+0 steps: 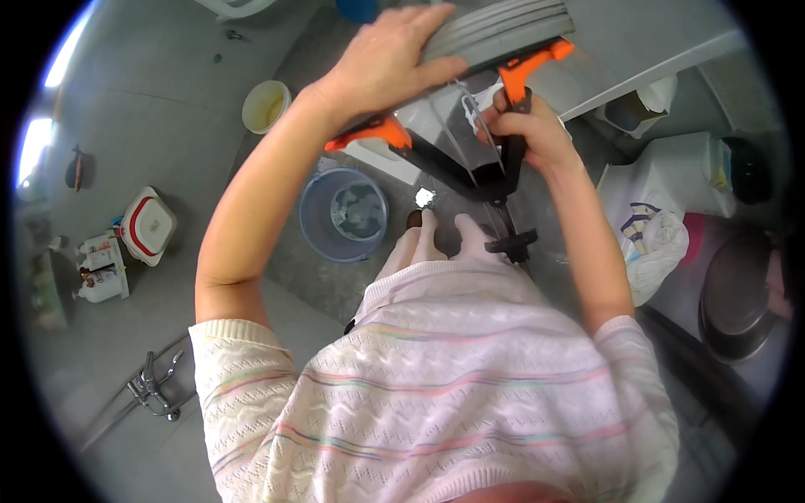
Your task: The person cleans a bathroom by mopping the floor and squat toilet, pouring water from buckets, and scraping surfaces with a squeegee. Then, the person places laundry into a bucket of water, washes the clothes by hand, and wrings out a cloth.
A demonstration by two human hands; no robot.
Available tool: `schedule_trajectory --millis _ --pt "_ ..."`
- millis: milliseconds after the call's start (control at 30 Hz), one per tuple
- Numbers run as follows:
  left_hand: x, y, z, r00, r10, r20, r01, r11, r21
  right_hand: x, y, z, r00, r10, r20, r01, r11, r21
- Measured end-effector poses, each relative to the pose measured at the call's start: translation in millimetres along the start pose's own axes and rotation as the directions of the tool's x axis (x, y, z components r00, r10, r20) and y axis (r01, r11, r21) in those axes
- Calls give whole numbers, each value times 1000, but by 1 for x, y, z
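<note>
A sponge mop is raised in front of me, its head upward, with a grey ribbed pad (503,32), a black V-shaped frame (453,172) and orange end clips (381,132). My left hand (386,63) grips the left part of the pad, thumb along its near side and fingers over the top. My right hand (532,130) is closed around the right arm of the frame, just below the other orange clip (528,67). Thin metal rods (453,126) run between the frame arms. The mop's pole extends down towards my legs, partly hidden.
A blue-grey bucket (310,210) holding cloudy water stands by my feet on the wet floor. Beyond it is a cream bucket (251,109). A faucet (149,386) and a red-rimmed basin (138,230) are at left. White containers (671,180) and a plastic bag (658,260) crowd the right.
</note>
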State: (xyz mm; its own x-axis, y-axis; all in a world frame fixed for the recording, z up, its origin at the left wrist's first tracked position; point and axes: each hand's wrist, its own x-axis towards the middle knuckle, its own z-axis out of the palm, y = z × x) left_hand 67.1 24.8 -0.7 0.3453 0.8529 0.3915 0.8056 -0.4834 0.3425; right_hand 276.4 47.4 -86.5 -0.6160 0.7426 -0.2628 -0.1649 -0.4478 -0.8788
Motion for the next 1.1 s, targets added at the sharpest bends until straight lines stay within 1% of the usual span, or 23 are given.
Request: schedule_trajectory --millis 33,67,100,133,167,233,300,367,433,533,633,667,733,767,800,833,867,900,933,1000,1033,1067,1100 --pt "-2 3 1 982 111 -152 -79 976 205 5 0 -2 1000 11 -15 -11 1000 0" --pt "-11 -4 4 960 50 -275 -8 988 154 9 0 -3 999 23 -30 -23 1000 3" --pt "-24 1 3 943 -128 -307 138 990 10 17 0 -5 999 39 -32 -39 999 2" --pt "-39 6 0 926 -310 -217 268 942 -201 26 0 -11 998 49 -33 -49 999 0" --pt "-54 9 0 882 -462 -92 395 832 -389 34 -1 -18 998 58 -33 -58 998 -4" --pt "-99 -6 45 742 -625 242 630 527 -570 48 -5 -30 996 78 -39 -77 997 23" --pt "-133 -16 98 633 -428 646 774 324 -544 63 -9 -33 992 121 -26 -119 991 53" --pt "-148 -7 149 601 -305 739 762 -61 -645 85 -10 -33 987 163 -2 -163 984 68" --pt "-142 11 178 656 -97 749 655 -421 -628 100 -7 -30 975 222 10 -222 972 82" --pt "-120 39 210 673 -192 714 330 -786 -523 116 -2 -15 975 219 -41 -220 975 -11" --pt "-109 36 207 515 -249 820 308 -839 -448 113 10 -22 994 104 46 -94 980 -178" --pt "-109 34 205 544 -270 794 255 -849 -463 109 21 -29 994 58 93 -36 974 -226" --pt "-114 21 195 548 -336 766 226 -822 -522 50 38 -41 970 244 -7 -230 903 -363" --pt "-115 12 191 551 -372 747 206 -807 -553 11 48 -53 922 388 -5 -359 848 -390" --pt "-118 2 190 599 -350 720 241 -779 -578 -35 67 -65 910 405 92 -351 867 -354" --pt "-118 -8 192 613 -349 708 231 -778 -584 -80 85 -77 889 418 187 -349 883 -315" --pt "-118 -18 193 627 -348 697 223 -777 -589 -116 93 -77 746 626 227 -586 779 -222" --pt "-119 -27 195 637 -344 689 222 -775 -592 -147 95 -69 669 721 181 -672 691 -267" --pt "-120 -34 198 627 -359 691 208 -778 -593 -169 96 -64 678 733 52 -662 640 -389" --pt "-115 -36 184 520 -343 782 292 -790 -540 -194 96 -67 564 819 -103 -809 523 -268" --pt "-110 -37 179 468 -331 820 329 -795 -509 -195 92 -65 594 784 -180 -793 534 -294" --pt "-109 -40 178 339 -454 824 474 -674 -567 -197 88 -60 618 744 -254 -780 539 -318" --pt "-110 -49 179 277 -509 815 663 -513 -546 -197 85 -54 639 697 -326 -767 542 -344"
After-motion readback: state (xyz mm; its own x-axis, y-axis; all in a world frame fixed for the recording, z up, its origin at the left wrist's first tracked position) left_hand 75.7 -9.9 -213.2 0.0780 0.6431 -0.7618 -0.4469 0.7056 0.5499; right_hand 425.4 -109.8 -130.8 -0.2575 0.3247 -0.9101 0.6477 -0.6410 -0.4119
